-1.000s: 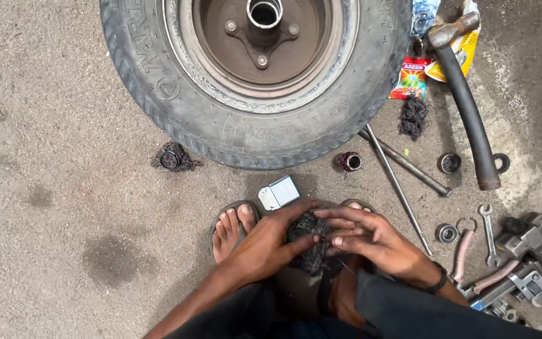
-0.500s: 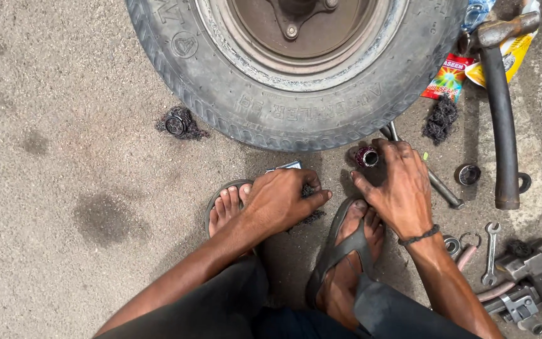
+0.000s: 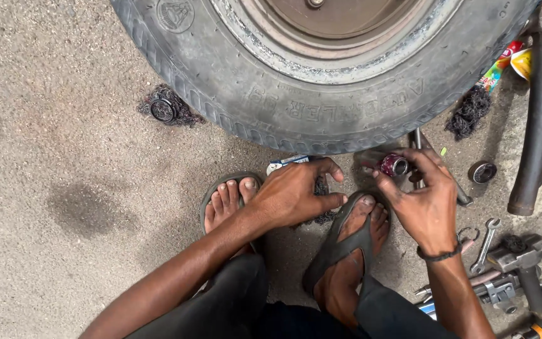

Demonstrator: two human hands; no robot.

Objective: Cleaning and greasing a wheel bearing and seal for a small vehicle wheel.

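While we look down past both knees, we find the right hand (image 3: pixel 425 204) raised just in front of the large tyre (image 3: pixel 321 94), its fingertips pinched around a small round metal part (image 3: pixel 394 165) with a dark reddish face. That part sits at the far end of the hand, just beyond the toes of the right sandalled foot (image 3: pixel 352 245) and directly below the near tyre wall; its open face points toward us and slightly left, so its short axis runs roughly near-to-far. We note that the left hand (image 3: pixel 293 194) lies just left of it, curled with the fingers pressed down on a dark wad of rag (image 3: pixel 322 188) on the ground between the two feet, beside a small white and blue box (image 3: pixel 286 163); whether it actually grips the wad we cannot tell. The right hand is therefore the one holding the part, and the left is near but apart from it. To the right lie a second round metal cap (image 3: pixel 483 172), a long dark pipe (image 3: pixel 537 119), a spanner (image 3: pixel 485 237) and grey tools (image 3: pixel 522 270). Far left, another round part (image 3: pixel 162 110) rests on dark threads.
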